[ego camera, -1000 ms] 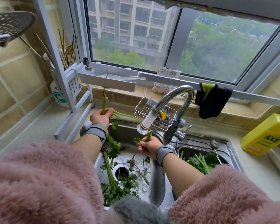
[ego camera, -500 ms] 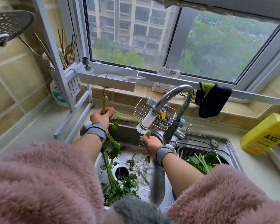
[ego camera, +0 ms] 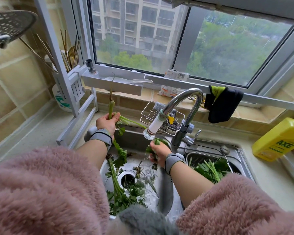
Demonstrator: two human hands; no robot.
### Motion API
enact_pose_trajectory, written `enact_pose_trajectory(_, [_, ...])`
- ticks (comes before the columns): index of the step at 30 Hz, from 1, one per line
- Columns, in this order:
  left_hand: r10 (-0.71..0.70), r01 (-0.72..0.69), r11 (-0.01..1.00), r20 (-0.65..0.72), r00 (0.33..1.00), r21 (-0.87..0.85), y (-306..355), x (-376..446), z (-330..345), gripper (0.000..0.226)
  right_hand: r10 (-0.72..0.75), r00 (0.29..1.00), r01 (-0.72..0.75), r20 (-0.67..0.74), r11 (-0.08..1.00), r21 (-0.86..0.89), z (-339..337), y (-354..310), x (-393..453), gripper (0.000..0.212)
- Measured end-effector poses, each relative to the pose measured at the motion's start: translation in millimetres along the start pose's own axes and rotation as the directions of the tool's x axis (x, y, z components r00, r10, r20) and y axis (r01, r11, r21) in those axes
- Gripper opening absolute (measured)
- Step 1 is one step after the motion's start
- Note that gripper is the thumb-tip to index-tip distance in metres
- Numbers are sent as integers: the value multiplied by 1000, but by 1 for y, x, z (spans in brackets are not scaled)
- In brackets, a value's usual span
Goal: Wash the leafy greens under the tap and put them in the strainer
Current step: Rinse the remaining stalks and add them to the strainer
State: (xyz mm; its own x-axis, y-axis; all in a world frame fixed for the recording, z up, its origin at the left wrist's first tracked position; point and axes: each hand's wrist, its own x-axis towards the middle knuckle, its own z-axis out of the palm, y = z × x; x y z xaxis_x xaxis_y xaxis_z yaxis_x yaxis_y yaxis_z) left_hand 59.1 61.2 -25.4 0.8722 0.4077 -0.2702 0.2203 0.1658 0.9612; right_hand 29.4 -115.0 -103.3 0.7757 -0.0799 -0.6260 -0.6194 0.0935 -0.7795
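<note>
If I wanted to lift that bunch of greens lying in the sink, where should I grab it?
Probably by the stems, coming from above on the left side of the drain. There the stalks run close together in a firm, narrow bundle, while the leafy ends nearer the person spread loose and would likely tear.

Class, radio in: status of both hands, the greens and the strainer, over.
Left hand grips stalks. Right hand holds leafy sprig under tap nozzle. Strainer already holds washed greens. Path to strainer unobstructed.
</note>
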Motion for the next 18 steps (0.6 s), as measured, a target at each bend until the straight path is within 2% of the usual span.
enact_pose_trajectory(2, [-9,9,1000,1,1000,-6,1,0,0,13,-13,998,8,-63,997,-83,-2,-2,1,40])
enact_pose_trajectory(4, [-7,7,1000,0,1000,-11,3,-1,-1,11,-72,988,50,-134,986,-161,-4,-1,5,47])
enact_pose_trajectory(6, [-7,7,1000,-4,1000,-15,3,-1,-1,11,-92,988,71,-122,984,-164,-4,2,9,41])
enact_pose_trajectory(9, [-5,5,1000,-7,1000,-14,3,-1,-2,15,-67,995,62,-74,996,-69,-1,5,10,29])
enact_pose_trajectory(15, [-5,5,1000,-1,1000,-9,6,-3,-3,15,-113,985,84,-128,973,-213,-3,3,3,41])
enact_pose_trajectory(18, [-12,12,1000,3,1000,-14,7,-4,-3,10,-76,995,65,-69,987,-145,0,6,3,37])
